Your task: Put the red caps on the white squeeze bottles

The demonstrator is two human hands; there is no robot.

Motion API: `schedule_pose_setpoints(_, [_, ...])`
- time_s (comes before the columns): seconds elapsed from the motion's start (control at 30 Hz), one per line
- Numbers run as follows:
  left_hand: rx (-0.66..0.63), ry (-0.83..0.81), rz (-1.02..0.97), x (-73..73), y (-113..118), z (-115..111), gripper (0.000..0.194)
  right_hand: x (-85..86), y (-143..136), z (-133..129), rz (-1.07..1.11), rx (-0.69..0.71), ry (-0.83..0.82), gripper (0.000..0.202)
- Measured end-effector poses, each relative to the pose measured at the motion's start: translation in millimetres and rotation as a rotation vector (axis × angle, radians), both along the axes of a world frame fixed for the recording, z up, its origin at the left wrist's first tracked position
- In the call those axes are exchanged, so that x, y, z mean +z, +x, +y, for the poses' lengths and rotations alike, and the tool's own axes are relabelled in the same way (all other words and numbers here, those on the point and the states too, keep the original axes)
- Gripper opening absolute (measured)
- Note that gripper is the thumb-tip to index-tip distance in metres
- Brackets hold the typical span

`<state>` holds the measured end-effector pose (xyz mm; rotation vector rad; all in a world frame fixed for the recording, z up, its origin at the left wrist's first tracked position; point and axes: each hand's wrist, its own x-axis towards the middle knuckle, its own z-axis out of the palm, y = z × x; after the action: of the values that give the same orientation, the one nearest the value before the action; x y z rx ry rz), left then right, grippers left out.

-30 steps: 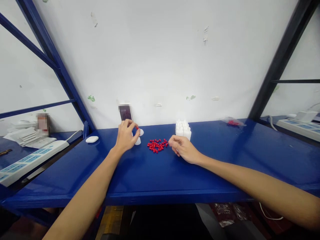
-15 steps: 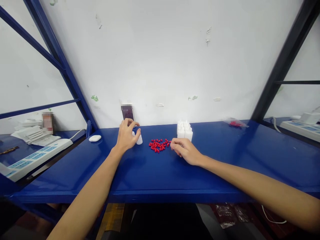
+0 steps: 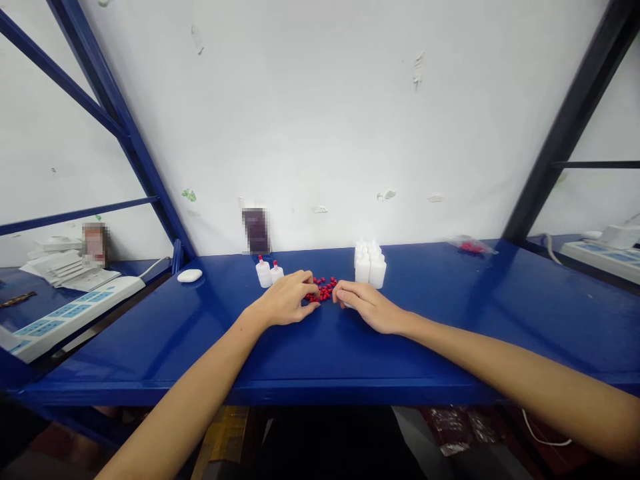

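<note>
The small red caps (image 3: 327, 291) lie in a loose pile on the blue desk (image 3: 320, 360), between the two hands. The left hand (image 3: 290, 298) is at the left side of the pile, its thumb and fingers apart over the nearest caps; whether it touches any of them cannot be told. The right hand (image 3: 367, 305) is just right of the pile, its fingers curled in and the thumb laid against them. A bit of something white shows beneath its fingers, too small to make out.

Just beyond the left hand, two white bottles with red tips (image 3: 263, 273) stand upright side by side, the nearer one partly hidden by the hand. Behind the right hand, a tight group of white bottles (image 3: 370, 268) stands upright, with white tops.

Farther out, a dark phone (image 3: 257, 232), blurred in part, leans upright against the white wall (image 3: 310, 120). A smooth white oval object (image 3: 190, 275) lies near the left end of the desk. Toward the back right lies a clear bag (image 3: 473, 246) with red pieces inside. At the far left, beyond the blue frame (image 3: 117, 127), are a power strip (image 3: 83, 313) and a stack of papers (image 3: 67, 270).
</note>
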<state>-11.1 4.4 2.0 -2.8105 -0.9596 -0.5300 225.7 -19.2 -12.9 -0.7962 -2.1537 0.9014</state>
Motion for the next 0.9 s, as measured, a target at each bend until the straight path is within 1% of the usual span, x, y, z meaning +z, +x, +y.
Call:
schedule_pose_setpoints(0.07, [-0.013, -0.011, -0.009, -1.1, -0.1, 0.6, 0.011, -1.2, -0.2, -0.1, 0.011, -0.028, 0.01, 0.029])
schedule_pose_setpoints(0.17, [-0.029, -0.005, -0.054, -2.9, 8.1, -3.5, 0.013, -3.6, -0.2, 0.3, 0.056, -0.074, 0.006, 0.03])
schedule_pose_setpoints(0.27, [-0.098, -0.008, -0.23, -4.6, 22.5, -11.6, 0.015, -5.9, -0.5, 0.5, 0.081, -0.087, 0.035, 0.035])
schedule_pose_setpoints(0.37, [-0.196, -0.044, -0.377, -7.5, 35.2, -18.6, 0.011, -6.9, -0.8, -0.1, 0.082, -0.025, 0.083, 0.037])
schedule_pose_setpoints(0.47, [-0.229, -0.083, -0.391, -11.0, 40.7, -21.2, 0.01, -6.1, -0.8, -1.6, 0.074, 0.038, 0.111, 0.034])
schedule_pose_setpoints(0.67, [-0.235, -0.059, -0.441, -12.9, 39.7, -20.5, 0.009, -2.1, -0.9, -2.8, 0.101, 0.016, 0.114, 0.033])
schedule_pose_setpoints(0.8, [-0.239, -0.037, -0.381, -12.3, 39.7, -20.6, 0.008, -1.3, -1.9, -3.0, 0.099, 0.024, 0.121, 0.029])
schedule_pose_setpoints(0.9, [-0.259, -0.004, -0.345, -13.2, 39.5, -20.5, 0.009, -0.5, -2.3, -3.7, 0.07, -0.025, 0.135, 0.026])
